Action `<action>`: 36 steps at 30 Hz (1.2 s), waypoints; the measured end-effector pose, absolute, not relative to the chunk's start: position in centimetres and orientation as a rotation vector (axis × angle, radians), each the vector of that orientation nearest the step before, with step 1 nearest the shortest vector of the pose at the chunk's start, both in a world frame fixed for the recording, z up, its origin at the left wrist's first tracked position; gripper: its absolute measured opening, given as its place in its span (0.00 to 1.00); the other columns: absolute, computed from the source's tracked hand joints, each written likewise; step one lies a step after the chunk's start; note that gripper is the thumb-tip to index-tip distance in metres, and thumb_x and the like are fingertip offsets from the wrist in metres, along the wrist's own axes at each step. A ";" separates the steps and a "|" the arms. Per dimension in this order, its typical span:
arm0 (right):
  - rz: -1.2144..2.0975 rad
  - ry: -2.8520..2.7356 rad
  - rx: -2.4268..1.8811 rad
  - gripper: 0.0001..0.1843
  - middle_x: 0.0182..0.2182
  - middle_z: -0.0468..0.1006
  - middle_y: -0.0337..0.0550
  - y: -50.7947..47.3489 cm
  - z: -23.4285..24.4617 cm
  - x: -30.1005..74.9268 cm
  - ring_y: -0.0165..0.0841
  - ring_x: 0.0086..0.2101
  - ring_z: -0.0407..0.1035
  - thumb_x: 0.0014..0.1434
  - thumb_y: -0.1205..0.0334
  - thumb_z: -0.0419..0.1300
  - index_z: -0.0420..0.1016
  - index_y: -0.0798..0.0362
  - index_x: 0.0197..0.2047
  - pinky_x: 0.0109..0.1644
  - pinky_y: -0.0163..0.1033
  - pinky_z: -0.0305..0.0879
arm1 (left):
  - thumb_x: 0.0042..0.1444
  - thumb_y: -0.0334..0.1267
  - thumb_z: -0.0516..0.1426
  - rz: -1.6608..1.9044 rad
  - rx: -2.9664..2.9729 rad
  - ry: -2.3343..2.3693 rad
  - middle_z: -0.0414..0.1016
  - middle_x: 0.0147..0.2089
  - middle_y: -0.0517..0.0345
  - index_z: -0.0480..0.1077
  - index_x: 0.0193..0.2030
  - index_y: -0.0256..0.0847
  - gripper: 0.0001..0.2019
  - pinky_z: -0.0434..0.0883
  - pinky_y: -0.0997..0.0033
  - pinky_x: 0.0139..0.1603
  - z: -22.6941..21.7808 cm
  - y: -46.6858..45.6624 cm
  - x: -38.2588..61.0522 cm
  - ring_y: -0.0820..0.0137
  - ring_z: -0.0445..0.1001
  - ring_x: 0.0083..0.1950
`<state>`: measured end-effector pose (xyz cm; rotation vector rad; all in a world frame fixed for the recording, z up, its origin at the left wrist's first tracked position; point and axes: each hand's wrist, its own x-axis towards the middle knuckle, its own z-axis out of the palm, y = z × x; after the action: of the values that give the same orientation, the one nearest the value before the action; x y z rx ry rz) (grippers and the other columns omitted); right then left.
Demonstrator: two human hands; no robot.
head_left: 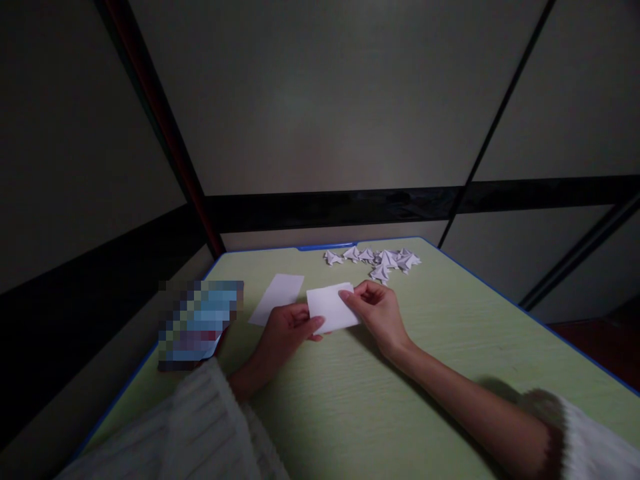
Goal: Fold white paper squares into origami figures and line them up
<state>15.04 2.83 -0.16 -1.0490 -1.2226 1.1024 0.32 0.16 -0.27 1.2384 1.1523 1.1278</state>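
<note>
A small white sheet of paper [330,308] is held up over the table between both hands. My left hand [287,330] pinches its lower left corner, thumb on the front face. At the upper right edge, my right hand [377,310] grips it between thumb and fingers. Behind my left hand a second white paper [278,297] lies flat on the table. Several folded white paper figures [387,260], pointed like origami, sit in a cluster near the far edge.
The pale green table [450,333] has a blue rim, with a blue handle-like strip [327,247] at its far edge. A pixelated flat object [203,323] lies at the left edge. Wall panels [325,100] with a dark band stand right behind the table.
</note>
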 end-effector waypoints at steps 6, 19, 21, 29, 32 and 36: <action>1.094 -1.227 -1.056 0.13 0.13 0.62 0.32 2.7 -0.1 15.0 0.22 0.16 0.53 0.39 0.59 0.60 0.61 0.56 0.17 0.19 0.29 0.48 | 0.38 0.36 0.59 1.144 1.229 1.162 0.77 0.27 0.56 0.72 0.30 0.34 0.10 0.70 0.72 0.25 -0.3 0.2 0.3 0.68 0.74 0.25; 1.064 -1.251 -1.028 0.14 0.13 0.61 0.32 2.8 -0.4 15.1 0.22 0.15 0.52 0.39 0.58 0.61 0.58 0.55 0.17 0.18 0.29 0.47 | 0.35 0.36 0.61 1.149 1.226 1.195 0.77 0.24 0.57 0.73 0.27 0.35 0.10 0.70 0.72 0.24 -0.1 0.2 0.4 0.68 0.73 0.24; 1.070 -1.245 -1.020 0.14 0.13 0.61 0.32 2.9 -0.5 15.0 0.22 0.15 0.53 0.39 0.59 0.61 0.58 0.55 0.18 0.18 0.29 0.47 | 0.35 0.37 0.61 1.148 1.231 1.193 0.76 0.24 0.56 0.73 0.28 0.35 0.10 0.70 0.72 0.24 -0.3 0.3 0.3 0.67 0.73 0.23; 1.098 -1.202 -0.965 0.15 0.13 0.62 0.30 2.8 -0.4 15.0 0.21 0.15 0.54 0.38 0.61 0.62 0.56 0.54 0.20 0.18 0.29 0.49 | 0.34 0.37 0.61 1.146 1.214 1.212 0.76 0.23 0.57 0.73 0.27 0.35 0.10 0.69 0.72 0.24 -0.1 0.2 0.3 0.68 0.73 0.23; 1.143 -1.175 -0.924 0.16 0.14 0.64 0.30 2.8 -0.3 14.9 0.21 0.15 0.56 0.38 0.63 0.62 0.55 0.53 0.23 0.18 0.28 0.51 | 0.34 0.36 0.61 1.145 1.225 1.218 0.76 0.21 0.58 0.73 0.25 0.35 0.08 0.68 0.73 0.24 -0.1 0.2 0.3 0.69 0.72 0.22; 1.167 -1.160 -0.910 0.18 0.15 0.66 0.29 2.8 -0.2 14.8 0.22 0.14 0.57 0.37 0.63 0.62 0.55 0.52 0.26 0.18 0.28 0.52 | 0.34 0.35 0.60 1.152 1.266 1.257 0.74 0.18 0.59 0.72 0.22 0.35 0.06 0.66 0.75 0.22 -0.3 0.3 0.2 0.71 0.70 0.21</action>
<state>14.76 2.75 -0.19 -0.9105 -1.1600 1.1668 0.16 0.33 -0.30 1.2660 1.2565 1.1518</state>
